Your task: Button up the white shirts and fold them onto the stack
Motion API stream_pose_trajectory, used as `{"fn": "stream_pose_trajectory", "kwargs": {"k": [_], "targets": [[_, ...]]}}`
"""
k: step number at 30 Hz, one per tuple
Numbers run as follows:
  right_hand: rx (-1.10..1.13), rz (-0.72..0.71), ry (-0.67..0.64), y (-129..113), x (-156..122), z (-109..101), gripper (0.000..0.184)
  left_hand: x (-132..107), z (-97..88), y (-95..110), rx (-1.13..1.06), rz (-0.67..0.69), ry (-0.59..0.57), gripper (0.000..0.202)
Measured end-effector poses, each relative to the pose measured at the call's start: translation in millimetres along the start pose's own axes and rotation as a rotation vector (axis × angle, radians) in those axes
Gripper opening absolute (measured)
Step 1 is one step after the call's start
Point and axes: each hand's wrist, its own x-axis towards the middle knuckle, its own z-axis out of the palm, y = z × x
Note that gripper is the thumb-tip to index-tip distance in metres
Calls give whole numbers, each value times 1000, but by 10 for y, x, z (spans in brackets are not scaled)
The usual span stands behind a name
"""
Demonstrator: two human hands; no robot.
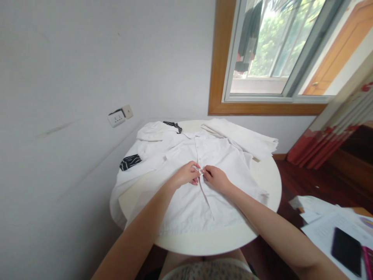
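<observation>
A white button-up shirt point(224, 155) lies spread on a round white table point(201, 245), its front placket running down the middle. My left hand point(189, 174) pinches the placket edge from the left. From the right, my right hand point(215, 177) pinches the same placket, its fingertips almost touching those of the left. Above the hands the front looks closed; below them a narrow gap point(207, 196) runs towards the hem. Whatever button sits between the fingertips is too small to make out.
White garments with a black patterned patch point(130, 162) lie at the table's left, and folded white cloth point(241, 136) at the back right. A wall with a socket point(116, 118) stands behind. Papers point(326, 229) and a black phone point(346, 251) lie at lower right.
</observation>
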Motion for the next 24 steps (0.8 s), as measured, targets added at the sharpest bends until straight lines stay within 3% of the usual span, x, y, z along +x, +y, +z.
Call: {"fn": "stream_pose_trajectory", "kwargs": {"k": [11,18,21,24], "targets": [[-18,27,17,-16,-13,3,20,19,-3,-5,-23,24,-12,34],[-67,-31,8,-28,-47,-7,16,27,-16,-30,77,14,-20,27],[-52,-26,17,-23,-37,-34,22,51,-55,-47,285,74,89,19],[-112,-23,77,20,-11,-139,28,93,-140,-62,648,251,363,17]]}}
